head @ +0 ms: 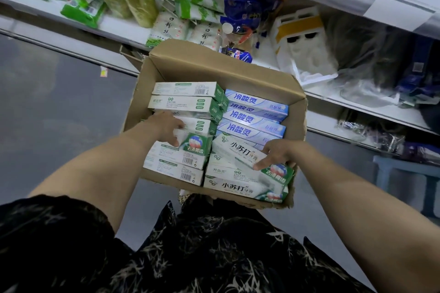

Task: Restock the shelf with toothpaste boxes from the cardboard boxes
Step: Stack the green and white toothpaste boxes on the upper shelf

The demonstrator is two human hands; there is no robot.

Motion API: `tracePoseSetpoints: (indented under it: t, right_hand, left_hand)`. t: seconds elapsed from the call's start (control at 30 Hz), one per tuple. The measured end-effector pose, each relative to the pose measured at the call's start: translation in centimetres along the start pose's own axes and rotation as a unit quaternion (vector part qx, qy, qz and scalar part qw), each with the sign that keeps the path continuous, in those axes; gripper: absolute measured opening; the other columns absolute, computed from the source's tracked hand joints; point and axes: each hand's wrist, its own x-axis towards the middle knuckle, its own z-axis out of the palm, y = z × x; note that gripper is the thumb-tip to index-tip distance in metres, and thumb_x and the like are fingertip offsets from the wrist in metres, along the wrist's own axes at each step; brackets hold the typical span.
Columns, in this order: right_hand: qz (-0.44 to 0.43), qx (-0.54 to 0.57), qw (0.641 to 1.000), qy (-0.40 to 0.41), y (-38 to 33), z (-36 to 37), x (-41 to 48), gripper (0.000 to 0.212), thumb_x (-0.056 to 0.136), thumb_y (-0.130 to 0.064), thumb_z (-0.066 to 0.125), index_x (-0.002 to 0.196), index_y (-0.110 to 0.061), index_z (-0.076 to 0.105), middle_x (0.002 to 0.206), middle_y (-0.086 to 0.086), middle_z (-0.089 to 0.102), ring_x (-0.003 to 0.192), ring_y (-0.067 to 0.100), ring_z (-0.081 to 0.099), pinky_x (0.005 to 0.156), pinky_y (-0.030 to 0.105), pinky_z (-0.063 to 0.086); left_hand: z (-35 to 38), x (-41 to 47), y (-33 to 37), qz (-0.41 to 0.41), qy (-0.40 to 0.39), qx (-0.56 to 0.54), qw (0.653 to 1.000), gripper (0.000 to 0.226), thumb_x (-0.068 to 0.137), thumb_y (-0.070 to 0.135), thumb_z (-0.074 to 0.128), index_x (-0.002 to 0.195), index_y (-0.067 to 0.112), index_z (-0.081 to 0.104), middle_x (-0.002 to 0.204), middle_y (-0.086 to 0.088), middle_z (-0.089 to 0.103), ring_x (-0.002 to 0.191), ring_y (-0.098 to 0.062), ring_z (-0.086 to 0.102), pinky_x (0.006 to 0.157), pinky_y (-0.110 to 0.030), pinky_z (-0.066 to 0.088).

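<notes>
Hazard: cardboard box (pixel 214 62) (support unseen) could tip or shed stacks while left hand (pixel 166 126), fingers curled, clasps green toothpaste box (pixel 196 144) at its 9 o'clock and right hand (pixel 278 152) pinches white toothpaste box (pixel 235 148) at 4 o'clock.

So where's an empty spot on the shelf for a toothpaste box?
Bare white shelf shows in front of the white foam piece, beside the clear plastic bag. Another bare strip lies between the green packets and the noodle packets. Around the blue bags it is crowded.
</notes>
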Motion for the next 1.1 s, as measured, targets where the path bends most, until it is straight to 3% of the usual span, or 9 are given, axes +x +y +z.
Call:
tracePoseSetpoints:
  t: [0.1, 0.2, 0.37, 0.53, 0.63, 0.77, 0.9, 1.0, 1.1]
  right_hand:
    - [0.036, 0.141, 0.989, -0.034, 0.7, 2.2, 0.4, 0.096, 0.059, -0.068, 0.083, 0.120, 0.004, 0.062, 0.088, 0.006, 0.061, 0.074, 0.019, 0.056, 0.065, 0.026, 0.050]
    - [0.046, 0.230, 0.972, -0.008, 0.6, 4.1, 0.0, 0.081, 0.065, -0.064, 0.082, 0.117, -0.004, 0.063, 0.086, 0.008, 0.053, 0.078, 0.020, 0.053, 0.072, 0.030, 0.053]
    - [0.034, 0.315, 0.948, -0.015, 0.0, 4.9, -2.3, 0.060, 0.076, -0.055, 0.078, 0.112, -0.011, 0.056, 0.101, 0.006, 0.059, 0.086, 0.017, 0.058, 0.072, 0.031, 0.052]
    - [-0.004, 0.497, 0.866, -0.054, 0.4, 7.5, -3.5, 0.102, 0.044, -0.060, 0.092, 0.130, -0.013, 0.062, 0.119, 0.006, 0.071, 0.098, 0.022, 0.069, 0.086, 0.035, 0.056]
    - [-0.032, 0.599, 0.795, -0.089, 0.8, 9.4, -4.6, 0.068, 0.070, -0.040, 0.084, 0.129, -0.015, 0.062, 0.122, 0.010, 0.070, 0.118, 0.029, 0.064, 0.101, 0.055, 0.049]
    - [-0.088, 0.640, 0.754, -0.116, 0.8, 11.1, -6.8, 0.066, 0.072, -0.034, 0.083, 0.132, -0.018, 0.059, 0.130, 0.006, 0.067, 0.116, 0.024, 0.065, 0.087, 0.045, 0.058]
    - [-0.113, 0.689, 0.715, -0.027, -0.4, 11.1, -8.4, 0.075, 0.072, -0.022, 0.082, 0.140, -0.013, 0.051, 0.133, 0.009, 0.064, 0.106, 0.022, 0.070, 0.073, 0.038, 0.061]
    - [-0.151, 0.732, 0.663, 0.046, -1.4, 10.5, -9.9, 0.078, 0.075, -0.015, 0.080, 0.145, -0.011, 0.045, 0.137, 0.010, 0.061, 0.108, 0.026, 0.069, 0.071, 0.041, 0.061]
    - [-0.217, 0.732, 0.638, 0.100, -2.2, 9.7, -12.1, 0.060, 0.078, -0.016, 0.074, 0.135, -0.011, 0.054, 0.128, 0.012, 0.067, 0.105, 0.026, 0.070, 0.072, 0.039, 0.061]
  left_hand:
    - [0.2, -0.3, -1.0, 0.012, -0.022, -0.071, 0.997, 0.067, 0.073, 0.032, 0.082, 0.124, 0.037, 0.039, 0.134, -0.003, 0.050, 0.114, -0.026, 0.053, 0.095, -0.042, 0.047]
    - [0.8, -0.9, -1.6, 0.019, -0.002, -0.053, 0.998, 0.067, 0.076, 0.022, 0.079, 0.127, 0.035, 0.037, 0.130, 0.002, 0.052, 0.104, -0.024, 0.056, 0.086, -0.041, 0.050]
    - [1.1, -1.5, -1.7, 0.028, 0.109, 0.008, 0.994, 0.061, 0.076, 0.031, 0.079, 0.129, 0.030, 0.048, 0.133, -0.002, 0.053, 0.120, -0.025, 0.045, 0.097, -0.037, 0.041]
    - [0.3, -2.6, -2.0, 0.029, 0.067, -0.177, 0.981, 0.071, 0.063, 0.043, 0.088, 0.126, 0.023, 0.061, 0.135, 0.002, 0.054, 0.122, -0.021, 0.050, 0.101, -0.030, 0.040]
    - [-0.4, -4.2, -2.1, 0.026, 0.020, -0.239, 0.970, 0.067, 0.059, 0.052, 0.087, 0.118, 0.031, 0.063, 0.133, 0.005, 0.055, 0.113, -0.015, 0.054, 0.095, -0.029, 0.042]
    - [-2.6, -7.8, -1.5, 0.035, -0.004, -0.316, 0.948, 0.064, 0.055, 0.057, 0.086, 0.108, 0.029, 0.066, 0.109, 0.009, 0.067, 0.086, -0.004, 0.064, 0.070, -0.016, 0.046]
    - [-5.9, -11.1, -0.5, 0.057, 0.038, -0.377, 0.924, 0.098, 0.010, 0.067, 0.088, 0.093, 0.018, 0.072, 0.091, -0.002, 0.075, 0.085, -0.020, 0.070, 0.081, -0.032, 0.056]
    - [-9.3, -13.6, 0.8, 0.071, 0.082, -0.342, 0.934, 0.071, 0.034, 0.063, 0.089, 0.089, 0.021, 0.073, 0.092, -0.002, 0.074, 0.092, -0.022, 0.070, 0.088, -0.037, 0.055]
    - [-13.2, -16.6, 2.7, 0.102, 0.129, -0.296, 0.941, 0.055, 0.054, 0.059, 0.087, 0.091, 0.020, 0.075, 0.090, 0.001, 0.075, 0.088, -0.020, 0.070, 0.080, -0.033, 0.056]
